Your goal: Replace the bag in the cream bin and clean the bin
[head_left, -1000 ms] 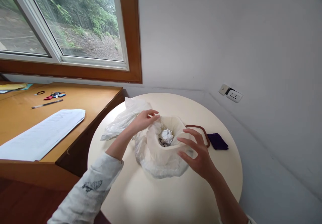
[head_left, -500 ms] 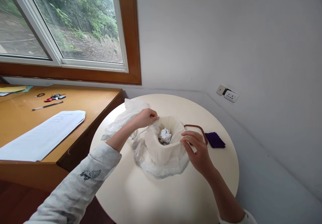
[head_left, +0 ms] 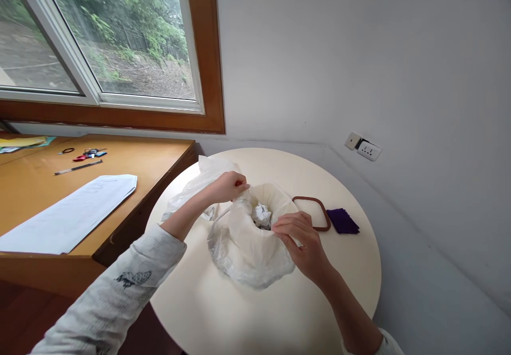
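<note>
Head view's the only one here, so going off that. The bag [head_left: 255,262] sits mid-bench [head_left: 243,320], mouth up, with its edge turned out and slumped in a floppy skirt toward the person. The mouth's roundish, so no real long axis to speak of. Crumpled paper [head_left: 262,214] is down inside.

What matters is that the mouth is right between the hands, on a slant. Left hand [head_left: 229,186] is at the far-left rim, grip pressed together, looks like a pinch of bag in it. Right hand [head_left: 305,246] is at the near-right rim, fingertips bunched on the edge, pinching it as far as I can tell. So the bag lies to the right of the left grip and to the left of the right one. The brown ring [head_left: 326,217] is just past the right hand, clearly the nearer one to it.
</note>
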A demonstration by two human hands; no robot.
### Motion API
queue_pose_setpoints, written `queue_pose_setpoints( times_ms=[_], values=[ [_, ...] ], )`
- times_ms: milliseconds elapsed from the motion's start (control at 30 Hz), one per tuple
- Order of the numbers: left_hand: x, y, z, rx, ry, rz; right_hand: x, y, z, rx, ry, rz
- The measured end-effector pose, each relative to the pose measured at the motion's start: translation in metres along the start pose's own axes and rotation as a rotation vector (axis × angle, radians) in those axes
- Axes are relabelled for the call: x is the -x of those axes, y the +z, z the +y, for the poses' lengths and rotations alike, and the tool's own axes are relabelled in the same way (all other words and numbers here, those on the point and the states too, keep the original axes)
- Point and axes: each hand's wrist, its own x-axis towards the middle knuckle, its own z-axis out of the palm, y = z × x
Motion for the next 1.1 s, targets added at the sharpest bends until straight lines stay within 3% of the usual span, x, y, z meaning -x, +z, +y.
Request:
queue_pose_setpoints(
  times_ms=[300,400,500,633,767,1100],
  values=[
    [0.003,-0.012,0.002,-0.008,-0.023,0.017,0.002,-0.028,0.017,0.058,0.011,-0.079],
    [0.003,-0.011,0.000,0.007,-0.020,0.025,0.000,-0.034,0.012,0.090,0.041,-0.069],
    [0.003,-0.007,0.000,0.031,0.011,0.047,-0.004,-0.029,-0.006,0.125,0.062,-0.070],
    [0.002,0.000,0.002,0.077,0.045,0.067,-0.005,-0.007,-0.027,0.187,0.059,-0.104],
    [0.000,0.006,-0.004,0.089,0.034,0.094,0.001,0.011,-0.027,0.210,0.037,-0.078],
    [-0.003,0.011,-0.035,0.123,0.013,0.164,0.013,-0.008,-0.012,0.072,0.030,-0.137]
  ],
)
